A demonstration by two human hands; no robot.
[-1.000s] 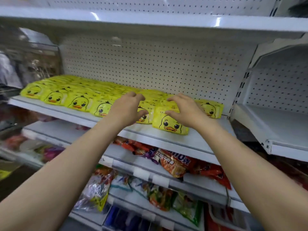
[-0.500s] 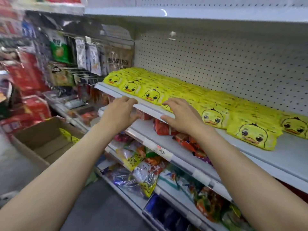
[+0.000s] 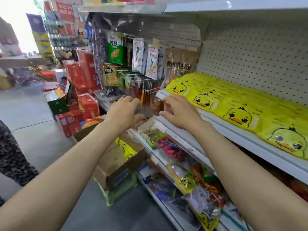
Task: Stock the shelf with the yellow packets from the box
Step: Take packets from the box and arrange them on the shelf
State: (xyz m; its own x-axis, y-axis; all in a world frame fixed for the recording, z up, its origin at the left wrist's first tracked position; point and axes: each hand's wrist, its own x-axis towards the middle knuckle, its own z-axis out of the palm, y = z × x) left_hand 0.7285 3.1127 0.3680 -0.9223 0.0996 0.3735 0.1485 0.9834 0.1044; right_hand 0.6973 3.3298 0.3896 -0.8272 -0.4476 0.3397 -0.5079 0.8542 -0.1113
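You are facing a white metal shelf (image 3: 260, 139) with a perforated back panel (image 3: 250, 64), in a shop aisle with a grey floor (image 3: 33, 139). The yellow packets (image 3: 236, 107), each printed with a duck face, lie flat in overlapping rows along this shelf, from its left end to the right edge of the view.

To the left of the shelf, hanging snack bags (image 3: 146, 59) fill pegs at the same height. Stacked red cartons (image 3: 83, 90) stand on the floor further left. The lower shelves (image 3: 180, 164) under your forearms hold mixed, brightly coloured snack bags. A patterned garment on another person (image 3: 11, 155) shows at the left edge.

The cardboard box (image 3: 116, 164) sits open below your left forearm, on a green stool (image 3: 120, 192) on the floor. A few yellow packets (image 3: 125, 147) stand inside it against its far wall.

Your left hand (image 3: 125, 112) is raised in front of the hanging bags, fingers loosely curled, holding nothing. Your right hand (image 3: 180, 112) is at the left front corner of the shelf, fingers bent, fingertips at the shelf edge; it grasps no packet. The nearest shelved packet lies just beside your right hand, to its right. The packets in the box are well below both hands.
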